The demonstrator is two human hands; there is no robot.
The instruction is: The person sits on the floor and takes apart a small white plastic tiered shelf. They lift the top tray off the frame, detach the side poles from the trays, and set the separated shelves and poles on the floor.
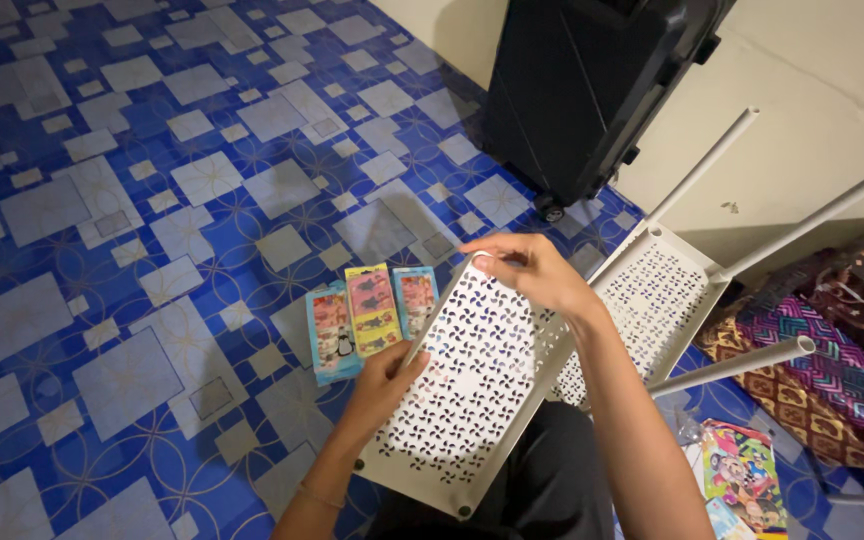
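White perforated shelf panel (472, 385) gripped by both: left hand (387, 385) at its edge, right hand (532, 272) atop its far end.

The setting is a room in a home, with work done at floor level. The floor is blue vinyl sheet flooring printed with grey squares (132, 200). A plain cream plastered wall (832, 80) bounds it. A black hard-shell wheeled suitcase (592, 90) stands against this wall. Right of the suitcase lies a pile of folded patterned batik cloths (832, 350). Below the suitcase, three small colourful picture cards (372, 315) lie on the flooring.
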